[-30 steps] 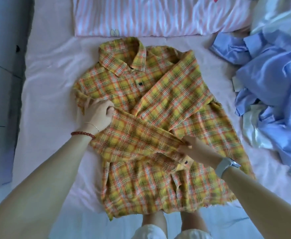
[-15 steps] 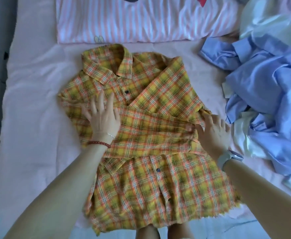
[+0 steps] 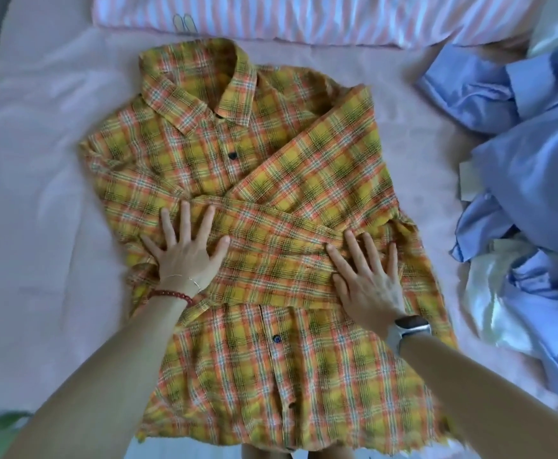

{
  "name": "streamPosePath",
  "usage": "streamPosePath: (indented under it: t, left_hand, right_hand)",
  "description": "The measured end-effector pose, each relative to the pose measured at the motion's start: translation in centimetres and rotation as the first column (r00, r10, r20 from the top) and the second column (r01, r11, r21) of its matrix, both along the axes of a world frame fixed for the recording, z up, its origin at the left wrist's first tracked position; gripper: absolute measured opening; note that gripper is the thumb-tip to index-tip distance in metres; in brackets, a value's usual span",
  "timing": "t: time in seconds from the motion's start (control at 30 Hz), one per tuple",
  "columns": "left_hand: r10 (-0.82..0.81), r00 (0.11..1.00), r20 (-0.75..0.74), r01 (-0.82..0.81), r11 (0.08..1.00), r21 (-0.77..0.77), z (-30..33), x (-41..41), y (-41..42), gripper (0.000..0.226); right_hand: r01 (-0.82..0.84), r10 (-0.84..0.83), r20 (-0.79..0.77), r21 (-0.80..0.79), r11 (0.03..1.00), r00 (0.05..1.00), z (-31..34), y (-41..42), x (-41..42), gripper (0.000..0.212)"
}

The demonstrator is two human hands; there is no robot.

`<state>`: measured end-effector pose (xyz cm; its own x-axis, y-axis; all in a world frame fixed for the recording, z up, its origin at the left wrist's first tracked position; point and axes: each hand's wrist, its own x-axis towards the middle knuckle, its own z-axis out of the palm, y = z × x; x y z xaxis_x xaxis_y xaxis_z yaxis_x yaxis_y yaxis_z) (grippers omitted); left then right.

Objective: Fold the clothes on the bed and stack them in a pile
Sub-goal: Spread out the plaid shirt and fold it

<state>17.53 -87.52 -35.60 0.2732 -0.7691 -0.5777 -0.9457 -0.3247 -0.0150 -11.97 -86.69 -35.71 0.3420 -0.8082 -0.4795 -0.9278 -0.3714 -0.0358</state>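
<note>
Head view, looking down on a bed (image 3: 39, 200) covered with a pale pink sheet, lightly wrinkled, filling most of the frame. Yellow and orange plaid shirt (image 3: 271, 376) lies front-up at the centre of the frame, collar toward the top, buttoned placket running down the middle, frayed hem at the bottom edge. Both sleeves are folded in across the chest: one slants down from the upper right, the other lies across as a band at mid-frame.

Left hand (image 3: 188, 256) lies flat on the left end of the sleeve band, fingers straight and spread, pressing the cloth, gripping nothing. Red bead bracelet (image 3: 171, 294) and a thin chain on that wrist. Right hand (image 3: 367, 279) lies flat on the right end of the band, fingers straight and slightly apart, also pressing and holding nothing. Watch (image 3: 410, 326) on that wrist.

Pink-and-white striped pillow (image 3: 304, 18) runs along the top of the frame, just above the collar. Heap of crumpled blue clothes (image 3: 529, 160) fills the right side, apart from the shirt, with some pale white-green fabric (image 3: 496, 313) mixed in lower down. Grey surface at the far left edge, beside the bed; can't tell what it is. Blurred green patch in the lower left corner.
</note>
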Motion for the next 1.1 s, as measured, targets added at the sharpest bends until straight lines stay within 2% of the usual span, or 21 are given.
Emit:
streamPosePath:
  t: [0.07, 0.2, 0.33, 0.43, 0.53, 0.6, 0.7, 0.8, 0.9, 1.0, 1.1]
  left_hand:
    - [-0.002, 1.000, -0.012, 0.002, 0.999, -0.033, 0.3, 0.4, -0.3, 0.061]
    - [0.019, 0.999, -0.028, -0.027, 0.943, -0.333, 2.4, 1.3, -1.5, 0.039]
    - [0.034, 0.999, -0.010, -0.035, 0.877, -0.479, 4.4, 2.5, -5.8, 0.036]
    - [0.111, 0.994, -0.010, -0.103, 0.878, -0.468, 4.6, 4.5, -9.9, 0.047]
    - [0.177, 0.984, -0.020, -0.170, 0.904, -0.393, 3.7, 7.6, -13.6, 0.057]
    - [0.197, 0.980, -0.018, -0.191, 0.923, -0.335, 2.9, 9.6, -15.6, 0.062]
    - [0.201, 0.980, 0.005, -0.193, 0.946, -0.260, 1.9, 11.9, -17.8, 0.067]
    - [0.164, 0.986, -0.042, -0.169, 0.954, -0.249, 1.4, 13.3, -19.0, 0.064]
    - [0.124, 0.987, -0.105, -0.151, 0.937, -0.314, 1.2, 14.0, -19.5, 0.056]
    - [0.167, 0.949, -0.269, -0.268, 0.878, -0.398, 1.0, 14.2, -20.0, 0.052]
    - [0.183, 0.877, -0.444, -0.375, 0.839, -0.394, 1.2, 13.9, -20.6, 0.055]
  right_hand:
    - [0.043, -0.042, 0.039, -0.011, 0.999, 0.998, 1.0, -0.1, 0.3, 0.053]
    - [0.198, -0.172, 0.213, -0.111, 0.974, 0.962, 4.5, -2.8, 1.6, 0.048]
    - [0.213, -0.110, 0.389, -0.233, 0.949, 0.915, 6.4, -9.5, 4.8, 0.041]
    - [0.182, -0.070, 0.382, -0.264, 0.947, 0.921, 6.3, -15.9, 7.4, 0.041]
    - [0.047, 0.026, 0.281, -0.250, 0.967, 0.959, 5.0, -22.0, 9.4, 0.047]
    - [-0.018, 0.072, 0.238, -0.222, 0.975, 0.969, 4.1, -25.3, 10.7, 0.050]
    - [-0.050, 0.086, 0.259, -0.140, 0.989, 0.962, 2.8, -28.8, 12.8, 0.052]
    - [-0.087, 0.094, 0.288, -0.039, 0.995, 0.953, 2.1, -30.6, 15.1, 0.056]
    - [-0.142, 0.151, 0.193, -0.061, 0.988, 0.969, 2.1, -32.0, 16.4, 0.047]
    - [-0.034, 0.046, 0.297, -0.043, 0.998, 0.954, 2.6, -33.2, 16.5, 0.028]
    - [0.075, -0.139, 0.485, 0.148, 0.986, 0.863, 3.0, -33.7, 17.1, 0.031]
